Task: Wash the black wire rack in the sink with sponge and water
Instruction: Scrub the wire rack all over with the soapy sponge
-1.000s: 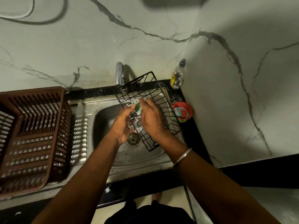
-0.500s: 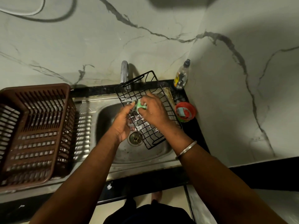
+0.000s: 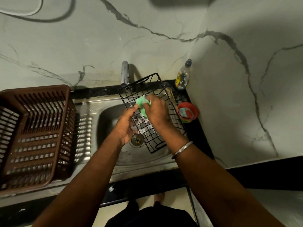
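One black wire rack (image 3: pixel 151 141) stands tilted in the one steel sink (image 3: pixel 107 122). Its lower end is down in the basin just beside the drain (image 3: pixel 137 140), and its upper end leans up toward the single tap (image 3: pixel 125 72) at the back. White foam clings to the wires in the middle of the rack.

Two hands are on it. The left hand (image 3: pixel 126 126) grips the rack's left edge with curled fingers. The right hand (image 3: pixel 157 112) is closed round the one green sponge (image 3: pixel 141 104) and presses it against the upper part of the rack. One metal bangle (image 3: pixel 182 149) sits on the right wrist.

There are two open containers. One brown slotted plastic basket (image 3: pixel 36 128) stands on the ribbed draining board (image 3: pixel 84 128) left of the basin. One small red tub (image 3: pixel 187 112) sits on the counter (image 3: pixel 202 145) just right of the rack. It holds a pale blue-grey piece of something I cannot identify. One clear bottle (image 3: pixel 182 76) with a dark cap and a yellow label stands in the back corner behind the tub.

The counter is black and wraps the sink at the back and right. The walls (image 3: pixel 164 22) are pale with dark marble veins and meet in a corner right of the bottle. A cable (image 3: pixel 54 18) loops across the wall at upper left. Below the counter's front edge is a pale floor (image 3: pixel 114 212), with part of a bare foot (image 3: pixel 159 197) showing.
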The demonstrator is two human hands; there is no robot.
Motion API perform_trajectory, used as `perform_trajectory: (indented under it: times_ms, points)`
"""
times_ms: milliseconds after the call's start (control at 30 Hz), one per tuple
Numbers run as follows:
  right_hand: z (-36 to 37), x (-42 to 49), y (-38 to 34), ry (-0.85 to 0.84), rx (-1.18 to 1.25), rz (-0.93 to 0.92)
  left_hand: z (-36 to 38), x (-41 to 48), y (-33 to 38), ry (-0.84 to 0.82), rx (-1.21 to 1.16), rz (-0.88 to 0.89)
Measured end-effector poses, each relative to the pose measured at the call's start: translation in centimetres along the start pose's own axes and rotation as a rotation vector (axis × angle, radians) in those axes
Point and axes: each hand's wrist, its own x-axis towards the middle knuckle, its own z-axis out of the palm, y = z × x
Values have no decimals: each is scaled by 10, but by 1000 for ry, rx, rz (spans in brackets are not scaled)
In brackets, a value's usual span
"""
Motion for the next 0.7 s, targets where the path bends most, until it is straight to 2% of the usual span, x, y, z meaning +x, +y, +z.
perform_trajectory:
  times_ms: [100,233,367,500,600,633,700]
  points:
    - [6,-4,4,101,-196,-199,1,-1,0,-3,3,9]
    - [16,-9,15,19,-245,-397,3,-4,5,-11,-15,18]
    - [14,-4,19,118,-119,-279,-1,-1,5,-51,-43,1]
    - [23,-8,9,38,-186,-396,2,-2,2,-42,-53,12]
    - [16,1,14,174,-117,-176,5,-3,4,-66,-28,0]
    - [17,-1,10,167,-116,-179,6,-3,5,-63,-8,1]
    - [26,-9,3,82,-168,-339,9,-5,7,-33,6,14]
